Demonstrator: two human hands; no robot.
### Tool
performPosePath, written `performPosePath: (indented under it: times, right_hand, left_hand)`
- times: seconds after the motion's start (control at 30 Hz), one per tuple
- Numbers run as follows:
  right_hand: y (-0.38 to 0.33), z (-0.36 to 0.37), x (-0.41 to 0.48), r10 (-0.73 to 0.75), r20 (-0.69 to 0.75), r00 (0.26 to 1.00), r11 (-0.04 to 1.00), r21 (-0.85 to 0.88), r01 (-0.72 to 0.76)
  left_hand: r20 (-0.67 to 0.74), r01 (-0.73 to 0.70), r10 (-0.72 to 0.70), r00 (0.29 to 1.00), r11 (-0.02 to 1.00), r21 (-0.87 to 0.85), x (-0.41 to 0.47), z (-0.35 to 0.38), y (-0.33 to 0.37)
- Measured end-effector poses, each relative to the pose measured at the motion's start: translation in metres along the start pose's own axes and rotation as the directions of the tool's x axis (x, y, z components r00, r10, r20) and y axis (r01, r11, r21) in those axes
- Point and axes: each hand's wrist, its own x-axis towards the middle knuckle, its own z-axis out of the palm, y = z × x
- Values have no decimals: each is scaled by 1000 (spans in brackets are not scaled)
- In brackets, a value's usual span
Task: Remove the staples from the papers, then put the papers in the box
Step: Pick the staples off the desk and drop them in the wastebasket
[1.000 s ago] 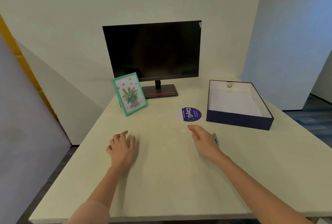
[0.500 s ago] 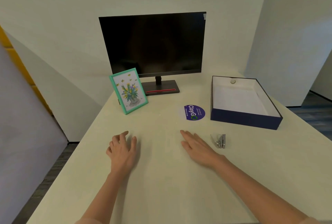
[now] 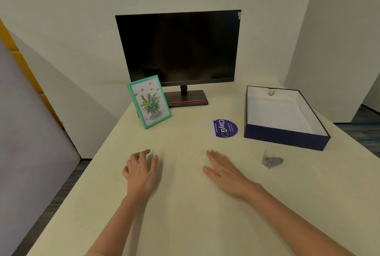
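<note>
Head view: the staple remover (image 3: 271,161) lies on the table (image 3: 185,225), off to the right of the right hand (image 3: 224,170), not touching it. The box (image 3: 285,138) sits open behind it, white inside. Both hands lie flat and hold nothing; the left hand (image 3: 140,170) has its fingers spread.
</note>
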Motion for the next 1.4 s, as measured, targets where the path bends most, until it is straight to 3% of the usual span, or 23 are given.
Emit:
performPosePath:
  times: [0.07,0.13,0.27,0.47,0.63,0.73,0.8,0.87,0.97,1.2,1.4]
  right_hand:
    - [-5,-7,3,-15,25,1000,989,145,11]
    - [-2,-19,22,5,-47,999,980,198,5]
    - [6,-36,69,82,-71,994,984,165,-70]
    - [-12,-45,89,-7,49,999,999,36,5]
    - [-13,-29,46,-154,148,977,985,98,141]
    - [-3,-22,14,-173,209,962,974,184,135]
    - [-1,-27,3,-184,205,961,929,356,102]
    - [6,-36,-1,-148,107,983,849,523,71]
    - [25,-44,-1,-21,7,1000,796,605,12]
    - [42,-35,-8,43,18,999,776,630,-44]
    - [32,-30,16,49,23,999,852,521,-53]
  left_hand:
    - [24,6,-6,1000,1000,-13,6,1,2]
    - [74,-10,10,997,1000,-10,17,2,3]
    - [276,-87,48,960,988,131,43,6,5]
    - [410,-289,150,900,909,301,60,11,5]
    - [527,-511,346,777,835,205,39,4,-2]
    - [588,-562,424,689,824,64,24,-2,6]
    - [496,-485,450,742,872,-65,21,-6,11]
    - [346,-415,437,830,899,-139,27,-3,16]
    - [297,-389,393,870,918,-76,46,13,34]
    - [516,-359,232,825,919,161,102,63,77]
    - [620,-551,358,698,822,146,74,65,78]
